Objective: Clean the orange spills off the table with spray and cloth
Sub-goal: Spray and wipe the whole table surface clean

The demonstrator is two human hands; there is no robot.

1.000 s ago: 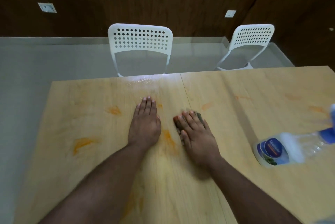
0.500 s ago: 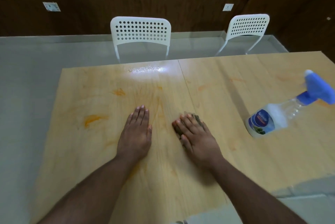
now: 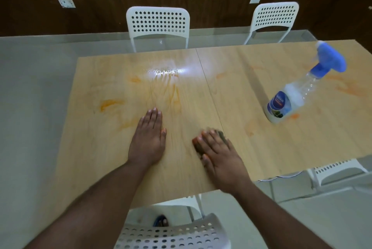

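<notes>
Both hands have drawn back toward the near edge of the table [image 3: 281, 148], and a white perforated chair [image 3: 173, 234] now shows below it. Nearest, the right hand [image 3: 221, 156] lies flat with straight fingers pressing a dark cloth [image 3: 221, 135], which peeks out past the fingertips. Beside it but apart, the left hand [image 3: 148, 140] rests palm down on bare wood, fingers straight and together. Orange smears [image 3: 109, 103] lie left of and beyond the hands. Well to the right stands the spray bottle [image 3: 289, 99], blue trigger uppermost, with further orange streaks behind it. Two white chairs [image 3: 158, 22] stand past the far edge.
</notes>
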